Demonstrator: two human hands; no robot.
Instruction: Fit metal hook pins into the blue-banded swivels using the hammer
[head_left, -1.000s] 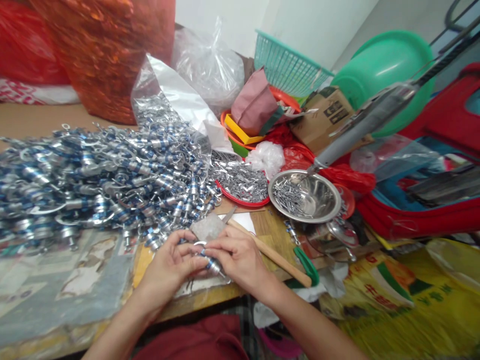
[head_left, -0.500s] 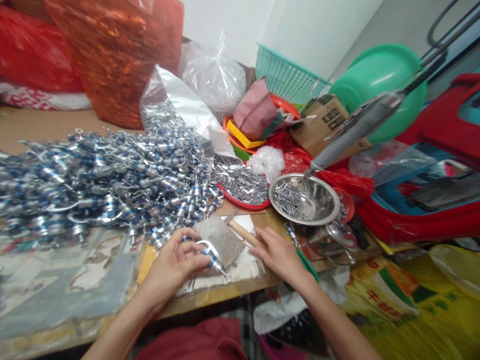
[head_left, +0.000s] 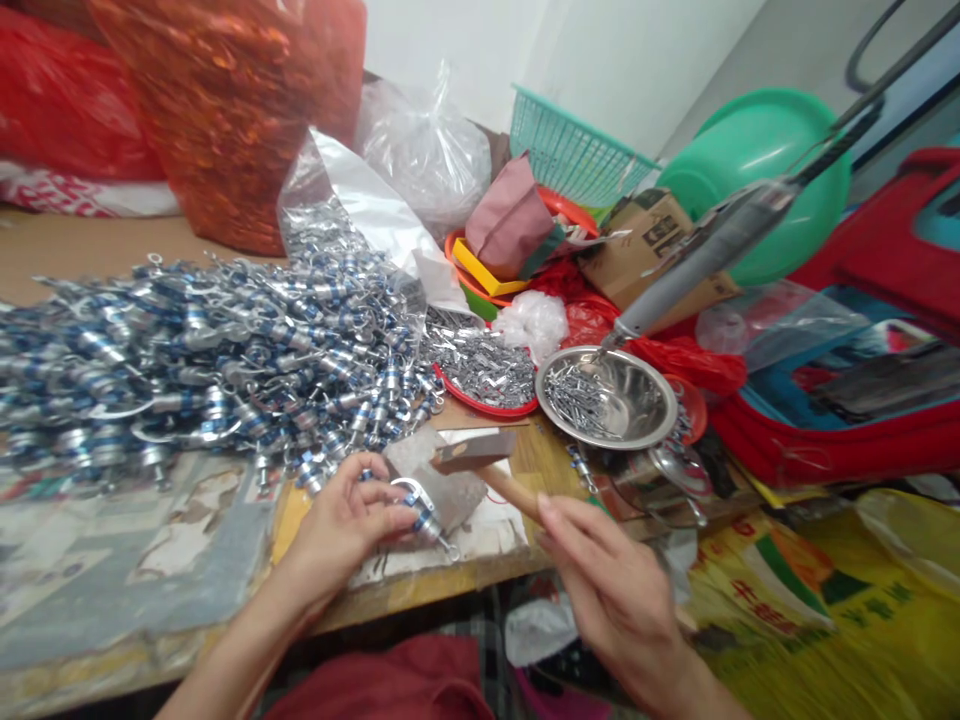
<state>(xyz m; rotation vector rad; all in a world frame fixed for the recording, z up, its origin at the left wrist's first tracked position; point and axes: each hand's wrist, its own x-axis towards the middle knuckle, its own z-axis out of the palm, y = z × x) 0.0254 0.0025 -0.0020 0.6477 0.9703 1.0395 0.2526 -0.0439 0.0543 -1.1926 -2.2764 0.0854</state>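
Note:
My left hand (head_left: pixel 358 512) pinches a small silver-and-blue metal fitting (head_left: pixel 426 520), with a curved hook at one end and a little ring at the other. It rests at the near edge of a flat grey metal plate (head_left: pixel 457 500) on the bench. My right hand (head_left: pixel 611 560) is closed round the wooden handle of a hammer (head_left: pixel 476 458). The hammer's head hovers above the plate, a short way from the fitting. A large heap of similar fittings (head_left: pixel 217 370) lies to the left, beyond my left hand.
Behind the plate are a red tray (head_left: pixel 491 405) of small metal pieces and a steel bowl (head_left: pixel 645 410) of pins. A grey jointed metal arm (head_left: pixel 690 255) slants over the bowl. Plastic bags (head_left: pixel 431 150), a teal basket (head_left: pixel 574 145) and a green basin (head_left: pixel 772 170) stand farther back.
My right hand has picked the hammer up off the plate and raised it, turning its head sideways. My left hand and the fitting have barely moved.

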